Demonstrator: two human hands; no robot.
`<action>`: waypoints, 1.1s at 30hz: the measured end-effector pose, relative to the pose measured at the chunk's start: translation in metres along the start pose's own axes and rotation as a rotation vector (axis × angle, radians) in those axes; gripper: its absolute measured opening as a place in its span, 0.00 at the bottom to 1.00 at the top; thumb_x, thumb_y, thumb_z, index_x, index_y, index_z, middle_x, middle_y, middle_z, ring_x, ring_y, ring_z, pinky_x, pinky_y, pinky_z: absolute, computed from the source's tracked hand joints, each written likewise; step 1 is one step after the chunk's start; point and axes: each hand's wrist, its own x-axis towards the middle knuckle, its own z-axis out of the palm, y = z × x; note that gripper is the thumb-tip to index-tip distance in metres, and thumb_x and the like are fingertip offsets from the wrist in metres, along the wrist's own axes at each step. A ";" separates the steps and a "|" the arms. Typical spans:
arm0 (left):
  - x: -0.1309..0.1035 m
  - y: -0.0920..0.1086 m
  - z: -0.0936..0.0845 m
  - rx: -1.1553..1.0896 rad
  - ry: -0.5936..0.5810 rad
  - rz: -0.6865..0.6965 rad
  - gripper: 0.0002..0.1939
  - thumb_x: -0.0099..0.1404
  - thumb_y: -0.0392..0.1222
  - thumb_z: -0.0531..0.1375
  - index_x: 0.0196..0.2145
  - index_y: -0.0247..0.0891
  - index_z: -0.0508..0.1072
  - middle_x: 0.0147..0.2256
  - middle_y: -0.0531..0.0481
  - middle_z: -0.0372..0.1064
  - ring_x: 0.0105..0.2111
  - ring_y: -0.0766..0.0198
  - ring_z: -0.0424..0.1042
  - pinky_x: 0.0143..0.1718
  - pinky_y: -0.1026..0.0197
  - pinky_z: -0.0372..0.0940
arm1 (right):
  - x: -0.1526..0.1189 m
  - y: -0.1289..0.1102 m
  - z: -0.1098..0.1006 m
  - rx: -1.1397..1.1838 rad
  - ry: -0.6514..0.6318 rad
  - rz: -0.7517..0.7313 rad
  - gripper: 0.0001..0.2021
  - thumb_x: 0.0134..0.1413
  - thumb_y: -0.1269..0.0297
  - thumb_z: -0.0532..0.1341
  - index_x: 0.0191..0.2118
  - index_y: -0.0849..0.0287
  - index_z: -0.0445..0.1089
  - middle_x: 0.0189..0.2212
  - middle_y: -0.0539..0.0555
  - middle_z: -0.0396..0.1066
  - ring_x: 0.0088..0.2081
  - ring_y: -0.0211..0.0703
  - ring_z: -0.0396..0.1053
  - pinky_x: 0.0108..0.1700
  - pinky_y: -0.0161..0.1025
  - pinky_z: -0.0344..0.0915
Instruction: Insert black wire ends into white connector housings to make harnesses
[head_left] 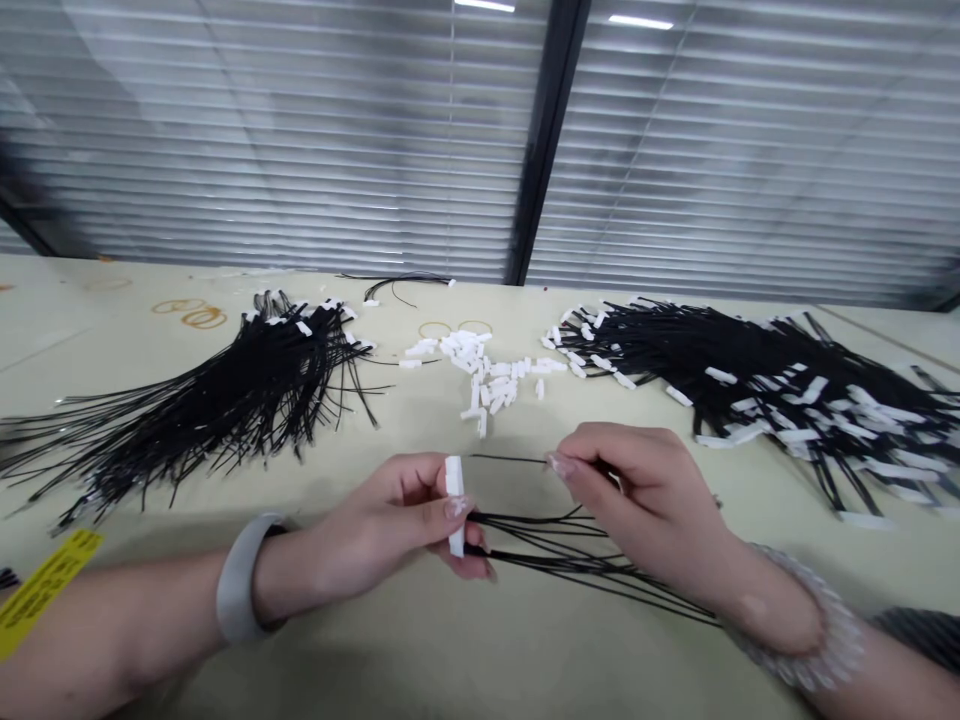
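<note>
My left hand [397, 520] pinches one white connector [453, 474]; right of it, my right hand [649, 505] pinches one wire [514, 459], two black heaps [244, 385] beyond.

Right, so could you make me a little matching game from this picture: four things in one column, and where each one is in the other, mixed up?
Things:
1. long white connector
2. single thin black wire
3. beaded bracelet
4. pile of small white connectors

Places:
A. around the wrist of the right hand
B. on the table, between the left wire bundle and the right wire bundle
C. gripped by the left hand
D. pinched in the right hand's fingertips

Right pairs: 1-C, 2-D, 3-A, 4-B
</note>
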 end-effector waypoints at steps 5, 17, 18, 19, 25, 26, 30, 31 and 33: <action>0.001 0.000 0.000 -0.002 0.013 0.001 0.08 0.57 0.41 0.60 0.28 0.33 0.67 0.26 0.52 0.71 0.27 0.64 0.74 0.34 0.59 0.68 | -0.001 -0.001 -0.002 -0.019 0.010 -0.005 0.08 0.55 0.68 0.53 0.25 0.58 0.62 0.17 0.47 0.60 0.21 0.32 0.54 0.23 0.32 0.53; 0.000 0.000 0.002 0.021 -0.001 -0.008 0.07 0.59 0.41 0.59 0.28 0.33 0.67 0.26 0.52 0.69 0.28 0.64 0.73 0.36 0.57 0.67 | -0.001 0.000 -0.004 -0.063 -0.048 -0.099 0.05 0.54 0.71 0.53 0.29 0.58 0.64 0.20 0.48 0.63 0.22 0.33 0.58 0.25 0.33 0.54; 0.000 0.000 0.002 0.030 -0.005 -0.009 0.07 0.59 0.41 0.59 0.28 0.33 0.67 0.26 0.52 0.69 0.28 0.64 0.73 0.36 0.57 0.67 | -0.001 -0.001 -0.004 -0.059 -0.050 -0.095 0.05 0.54 0.70 0.53 0.29 0.58 0.64 0.20 0.48 0.63 0.22 0.33 0.58 0.25 0.33 0.54; 0.000 0.000 0.003 0.043 -0.004 -0.013 0.08 0.59 0.41 0.58 0.28 0.33 0.67 0.26 0.52 0.69 0.28 0.65 0.73 0.37 0.57 0.67 | -0.001 -0.001 -0.004 -0.057 -0.044 -0.080 0.06 0.54 0.70 0.53 0.29 0.58 0.64 0.20 0.48 0.62 0.22 0.33 0.57 0.25 0.32 0.54; 0.000 -0.001 0.007 0.170 0.044 -0.030 0.09 0.59 0.42 0.58 0.26 0.34 0.65 0.26 0.53 0.67 0.28 0.67 0.71 0.36 0.59 0.67 | 0.001 -0.001 0.001 -0.065 -0.200 0.084 0.12 0.56 0.69 0.50 0.22 0.60 0.60 0.15 0.45 0.54 0.19 0.30 0.50 0.22 0.30 0.50; 0.001 -0.001 0.007 0.190 0.046 -0.032 0.09 0.59 0.42 0.58 0.26 0.34 0.65 0.26 0.53 0.67 0.28 0.68 0.71 0.35 0.60 0.67 | 0.002 -0.001 0.002 -0.066 -0.238 0.093 0.12 0.56 0.68 0.50 0.22 0.60 0.60 0.15 0.45 0.54 0.19 0.30 0.50 0.22 0.30 0.50; 0.002 -0.001 0.010 0.273 0.053 -0.047 0.08 0.59 0.41 0.57 0.27 0.34 0.66 0.26 0.54 0.66 0.27 0.69 0.70 0.33 0.62 0.67 | 0.004 -0.004 0.007 -0.040 -0.237 0.043 0.06 0.55 0.66 0.53 0.29 0.58 0.65 0.21 0.46 0.63 0.23 0.30 0.56 0.27 0.29 0.53; 0.003 -0.001 0.010 0.292 0.053 -0.047 0.07 0.59 0.41 0.57 0.28 0.34 0.66 0.26 0.54 0.66 0.27 0.69 0.70 0.32 0.63 0.66 | 0.004 -0.005 0.008 -0.034 -0.231 0.009 0.05 0.55 0.67 0.54 0.31 0.58 0.65 0.23 0.47 0.64 0.24 0.30 0.57 0.28 0.29 0.53; 0.003 -0.002 0.012 0.317 0.050 -0.044 0.07 0.59 0.41 0.57 0.27 0.34 0.66 0.26 0.54 0.66 0.27 0.69 0.70 0.32 0.63 0.66 | 0.005 -0.007 0.010 -0.036 -0.215 -0.055 0.05 0.55 0.69 0.53 0.30 0.59 0.65 0.23 0.47 0.63 0.25 0.30 0.57 0.28 0.29 0.53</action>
